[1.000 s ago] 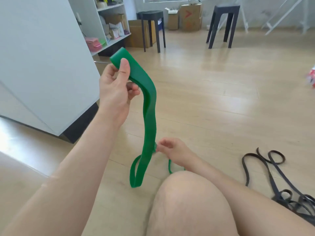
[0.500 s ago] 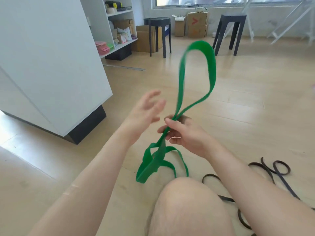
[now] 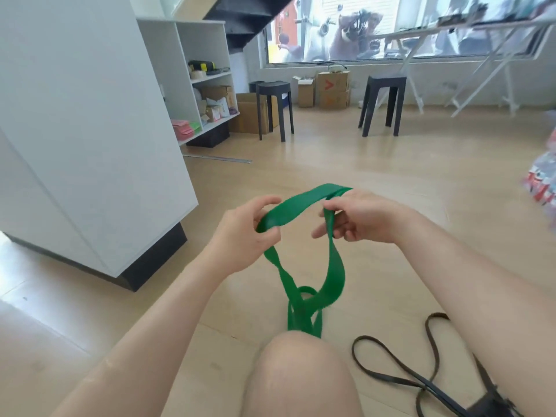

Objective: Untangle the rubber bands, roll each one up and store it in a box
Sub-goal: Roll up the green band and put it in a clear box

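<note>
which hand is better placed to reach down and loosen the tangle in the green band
Likely the right hand: it pinches the green band with some fingers free, and its strand hangs untwisted to the tangle. The left hand grips the twisted side.

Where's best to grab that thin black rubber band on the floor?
Pinch the thin black rubber band at its rounded left loop, coming from above: that loop lies flat and open on the wooden floor, clear of the tangle.
</note>
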Tool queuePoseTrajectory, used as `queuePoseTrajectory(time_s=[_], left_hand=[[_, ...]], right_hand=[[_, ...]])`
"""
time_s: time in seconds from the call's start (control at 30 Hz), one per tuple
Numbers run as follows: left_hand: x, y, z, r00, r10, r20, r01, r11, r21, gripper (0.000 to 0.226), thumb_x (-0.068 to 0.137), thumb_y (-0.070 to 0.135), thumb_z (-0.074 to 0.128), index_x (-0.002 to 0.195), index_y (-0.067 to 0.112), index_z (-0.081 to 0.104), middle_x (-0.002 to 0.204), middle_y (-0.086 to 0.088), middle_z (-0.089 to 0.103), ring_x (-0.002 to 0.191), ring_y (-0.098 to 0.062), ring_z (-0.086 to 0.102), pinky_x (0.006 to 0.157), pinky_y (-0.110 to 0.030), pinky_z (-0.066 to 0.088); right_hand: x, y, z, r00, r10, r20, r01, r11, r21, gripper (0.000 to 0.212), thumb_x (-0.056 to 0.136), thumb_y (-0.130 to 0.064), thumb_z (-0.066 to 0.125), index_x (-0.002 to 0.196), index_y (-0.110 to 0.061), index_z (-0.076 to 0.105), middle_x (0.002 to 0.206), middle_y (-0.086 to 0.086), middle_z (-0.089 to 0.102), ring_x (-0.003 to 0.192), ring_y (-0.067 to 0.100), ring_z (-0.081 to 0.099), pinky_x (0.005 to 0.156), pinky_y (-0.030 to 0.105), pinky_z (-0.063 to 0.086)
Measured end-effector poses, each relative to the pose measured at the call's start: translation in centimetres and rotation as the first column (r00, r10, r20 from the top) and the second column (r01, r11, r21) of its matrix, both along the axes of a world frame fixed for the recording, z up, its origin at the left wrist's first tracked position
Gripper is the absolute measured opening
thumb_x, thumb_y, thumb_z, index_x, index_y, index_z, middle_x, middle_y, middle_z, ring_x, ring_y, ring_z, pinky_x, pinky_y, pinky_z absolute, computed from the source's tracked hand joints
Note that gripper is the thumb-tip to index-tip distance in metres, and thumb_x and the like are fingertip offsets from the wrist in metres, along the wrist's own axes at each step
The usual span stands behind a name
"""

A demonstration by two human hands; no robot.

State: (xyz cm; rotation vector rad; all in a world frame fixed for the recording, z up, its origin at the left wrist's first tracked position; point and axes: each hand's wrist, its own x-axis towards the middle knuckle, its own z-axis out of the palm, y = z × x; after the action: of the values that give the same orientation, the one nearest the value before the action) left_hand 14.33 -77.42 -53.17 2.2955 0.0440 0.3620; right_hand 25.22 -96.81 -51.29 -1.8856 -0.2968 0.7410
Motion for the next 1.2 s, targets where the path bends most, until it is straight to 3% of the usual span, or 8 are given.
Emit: queuePoseTrajectory(time_s=[0.2, 0.33, 0.4, 0.53, 0.7, 0.93, 1.03, 1.2], left_hand=[[1.6, -2.5, 8.0, 0.958, -0.065, 0.279, 0.006, 0.978, 0.206, 0.019, 0.086, 0.031, 0.053, 0.103, 0.033, 0.06, 0.082, 0.005, 0.067, 0.073, -0.017, 0.064, 0.071, -0.041, 0.056], [2.5, -6.7, 11.7, 0.917, -0.126, 0.378, 0.025, 0.965, 0.262, 0.017, 0.088, 0.022, 0.054, 0.09, 0.022, 0.071, 0.075, 0.007, 0.067, 0.067, -0.009, 0.061, 0.065, -0.032, 0.056], [3.2, -8.3, 11.9, 0.921, -0.117, 0.371, 0.03, 0.972, 0.231, 0.013, 0.085, 0.023, 0.058, 0.083, 0.024, 0.071, 0.071, 0.009, 0.066, 0.062, -0.006, 0.059, 0.061, -0.027, 0.054], [4.5, -11.1, 9.6, 0.962, -0.122, 0.246, 0.121, 0.992, 0.019, 0.011, 0.086, 0.026, 0.062, 0.082, 0.024, 0.072, 0.074, 0.004, 0.071, 0.066, -0.013, 0.067, 0.063, -0.032, 0.058], [5.7, -15.0, 6.7, 0.968, -0.177, 0.179, 0.196, 0.976, -0.095, 0.017, 0.08, 0.039, 0.071, 0.081, 0.023, 0.073, 0.074, 0.003, 0.071, 0.061, -0.009, 0.062, 0.061, -0.025, 0.053], [8.2, -17.7, 4.8, 0.987, -0.088, 0.134, 0.096, 0.993, -0.061, 0.036, 0.075, 0.049, 0.072, 0.065, 0.014, 0.069, 0.055, 0.01, 0.049, 0.051, -0.006, 0.039, 0.053, -0.02, 0.033], [8.5, -19.1, 3.5, 0.997, -0.041, 0.063, 0.05, 0.988, -0.145, 0.045, 0.077, 0.051, 0.07, 0.055, 0.013, 0.06, 0.049, 0.005, 0.041, 0.048, -0.01, 0.034, 0.048, -0.023, 0.03], [9.4, -20.4, 2.1, 0.997, -0.073, -0.04, 0.064, 0.98, -0.19, 0.053, 0.079, 0.052, 0.069, 0.065, 0.002, 0.062, 0.056, -0.004, 0.043, 0.05, -0.016, 0.036, 0.051, -0.026, 0.034]], right_hand=[[-1.1, -3.2, 0.4, 0.909, 0.21, 0.359, 0.088, 0.747, -0.659, 0.035, 0.096, -0.038, 0.048, 0.097, -0.006, 0.063, 0.088, 0.01, 0.067, 0.084, 0.026, 0.068, 0.068, 0.03, 0.053], [-4.1, -4.7, 4.0, 0.761, 0.01, 0.649, 0.115, 0.982, -0.149, 0.034, 0.091, -0.036, 0.063, 0.124, -0.031, 0.057, 0.119, -0.005, 0.061, 0.106, 0.013, 0.059, 0.089, 0.03, 0.048], [-5.3, -4.7, 4.9, 0.838, -0.06, 0.543, -0.013, 0.991, 0.13, 0.017, 0.093, -0.026, 0.061, 0.108, -0.034, 0.064, 0.11, -0.01, 0.068, 0.093, 0.009, 0.062, 0.078, 0.029, 0.052], [-4.7, -7.6, 3.3, 0.872, -0.302, 0.385, 0.172, 0.926, 0.336, 0.025, 0.094, -0.022, 0.062, 0.119, -0.024, 0.06, 0.105, -0.003, 0.072, 0.092, 0.013, 0.069, 0.074, 0.031, 0.056], [-4.1, -11.5, 1.0, 0.929, -0.27, 0.255, 0.179, 0.928, 0.328, 0.021, 0.099, -0.019, 0.053, 0.107, -0.014, 0.072, 0.1, 0.006, 0.076, 0.095, 0.022, 0.071, 0.066, 0.024, 0.056], [-2.8, -14.3, 0.6, 0.992, -0.12, 0.035, 0.102, 0.938, 0.331, 0.027, 0.099, -0.007, 0.044, 0.111, -0.003, 0.068, 0.105, 0.013, 0.074, 0.101, 0.025, 0.07, 0.087, 0.029, 0.056], [-3.1, -14.5, -0.7, 0.985, -0.133, 0.112, 0.096, 0.954, 0.285, 0.022, 0.097, -0.013, 0.052, 0.112, -0.008, 0.068, 0.108, 0.007, 0.074, 0.103, 0.02, 0.068, 0.091, 0.028, 0.053], [-3.4, -14.4, -3.0, 0.931, -0.308, 0.197, 0.26, 0.936, 0.238, 0.011, 0.095, -0.018, 0.058, 0.099, -0.019, 0.068, 0.094, 0.002, 0.072, 0.082, 0.013, 0.063, 0.067, 0.021, 0.045]])
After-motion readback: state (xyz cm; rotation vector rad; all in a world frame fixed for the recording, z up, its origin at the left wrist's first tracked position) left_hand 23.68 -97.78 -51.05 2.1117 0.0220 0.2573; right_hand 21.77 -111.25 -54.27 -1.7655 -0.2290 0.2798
